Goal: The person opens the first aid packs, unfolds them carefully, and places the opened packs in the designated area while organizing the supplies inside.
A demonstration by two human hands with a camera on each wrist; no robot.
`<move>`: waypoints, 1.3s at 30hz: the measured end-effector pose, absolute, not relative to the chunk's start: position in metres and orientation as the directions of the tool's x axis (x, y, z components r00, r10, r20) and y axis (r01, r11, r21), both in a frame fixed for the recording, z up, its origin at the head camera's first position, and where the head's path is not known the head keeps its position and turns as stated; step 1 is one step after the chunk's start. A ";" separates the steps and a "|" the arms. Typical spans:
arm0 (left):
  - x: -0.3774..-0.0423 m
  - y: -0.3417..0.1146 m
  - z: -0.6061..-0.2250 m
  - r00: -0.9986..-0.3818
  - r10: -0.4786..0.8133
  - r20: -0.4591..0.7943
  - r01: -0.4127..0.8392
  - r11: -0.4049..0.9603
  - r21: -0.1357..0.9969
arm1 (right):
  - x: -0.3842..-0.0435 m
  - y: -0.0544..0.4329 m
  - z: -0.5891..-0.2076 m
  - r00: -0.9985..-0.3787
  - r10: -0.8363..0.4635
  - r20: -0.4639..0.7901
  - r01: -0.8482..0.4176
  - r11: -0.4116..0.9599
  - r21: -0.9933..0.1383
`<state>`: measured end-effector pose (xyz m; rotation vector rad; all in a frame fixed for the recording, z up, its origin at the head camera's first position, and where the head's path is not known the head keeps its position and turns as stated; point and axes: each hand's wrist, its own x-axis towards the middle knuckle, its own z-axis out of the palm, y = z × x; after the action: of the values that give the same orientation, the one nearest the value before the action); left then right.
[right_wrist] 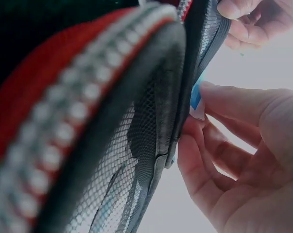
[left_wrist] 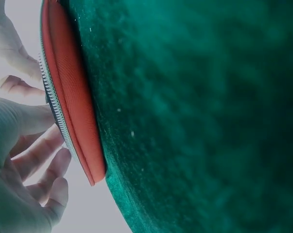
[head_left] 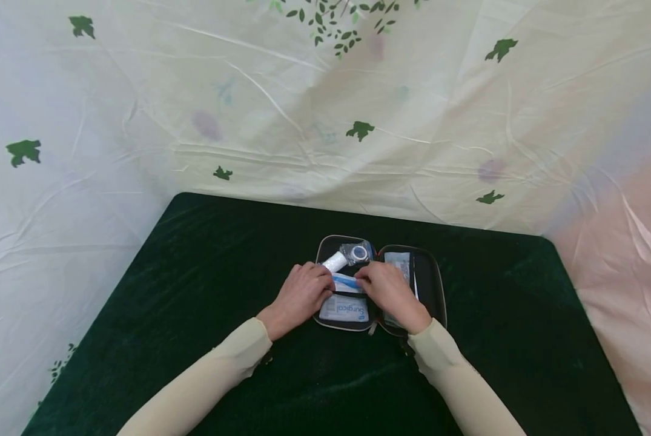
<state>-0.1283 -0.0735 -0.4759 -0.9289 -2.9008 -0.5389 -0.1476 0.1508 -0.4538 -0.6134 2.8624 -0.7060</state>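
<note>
A small zip-up pouch [head_left: 430, 284] with a red outside and black inside lies unfolded on the table. My left hand [head_left: 301, 293] is at its left side, thumb and fingers pinching the edge of a mesh pocket [right_wrist: 215, 36]. A blue-and-white packet [head_left: 347, 283] sticks out at that pocket, and my right hand [head_left: 390, 290] pinches its right end. Below it, a packet printed "Surgical" [head_left: 344, 309] sits behind the mesh. Above lie a white roll [head_left: 335, 261] and a wrapped ring-shaped roll [head_left: 360, 253]. My right forearm and hand partly cover the right half.
Another pale packet [head_left: 398, 260] is tucked into the pouch's right half. Dark green velvety cloth [head_left: 205, 260] covers the table. Behind it hangs a pale curtain [head_left: 281, 121] with green leaf prints, and more fabric hangs at both sides.
</note>
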 end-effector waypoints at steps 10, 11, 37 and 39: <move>-0.129 -0.074 -0.477 -0.819 0.557 0.137 0.568 0.753 0.333 | -0.150 0.148 -0.458 -0.900 -0.432 -0.059 -0.372 0.832 -0.410; -0.129 -0.074 -0.477 -0.820 0.557 0.130 0.565 0.754 0.333 | -0.151 0.148 -0.458 -0.900 -0.432 -0.060 -0.376 0.837 -0.398; -0.119 -0.078 -0.472 -0.790 0.611 0.039 0.588 0.739 0.328 | -0.135 0.170 -0.457 -0.884 -0.468 -0.012 -0.406 0.778 -0.480; -0.118 -0.080 -0.472 -0.786 0.617 0.050 0.593 0.727 0.347 | -0.131 0.173 -0.456 -0.888 -0.460 -0.004 -0.400 0.776 -0.488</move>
<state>-0.1178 -0.0802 -0.4719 -1.0459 -2.9826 -0.5613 -0.1315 0.1730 -0.4558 -0.6915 2.8430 -0.7400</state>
